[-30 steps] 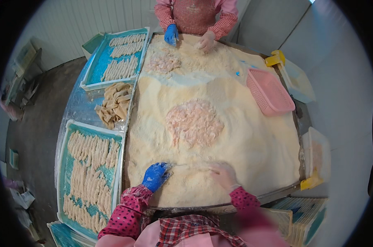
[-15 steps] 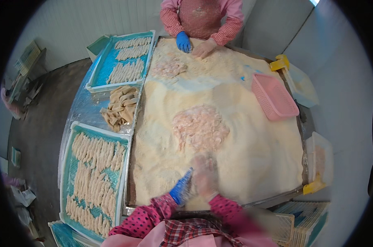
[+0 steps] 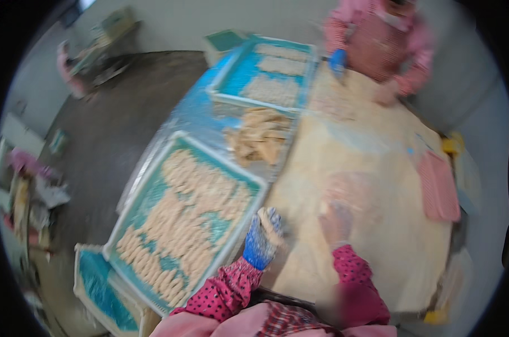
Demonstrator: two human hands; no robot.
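My left hand (image 3: 259, 247), in a blue glove dusted with crumbs, is closed around a pale crumb-coated meat strip (image 3: 272, 229) beside the tray's right edge. At the near edge of the pink raw meat pile (image 3: 354, 194) is my right hand (image 3: 336, 223), in a clear glove. Motion smears its fingers, so I cannot tell whether they hold anything. The meat lies on a wide bed of cream-coloured crumbs (image 3: 383, 269). To the left, rows of coated strips (image 3: 181, 222) fill much of a white-rimmed tray (image 3: 142, 185) with a blue-green lining.
Across the table, a co-worker (image 3: 378, 50) has both hands at the crumbs. A second tray (image 3: 226, 84) with strips stands far left, a crumpled tan cloth (image 3: 259, 135) between the trays. A pink basket (image 3: 438, 188) sits at the right edge. Another blue-lined tray (image 3: 103, 286) is lower left.
The view has swung left. My hands, close together over the crumbs before, are now apart. The left has moved toward the tray with a coated strip; the right is at the meat pile.
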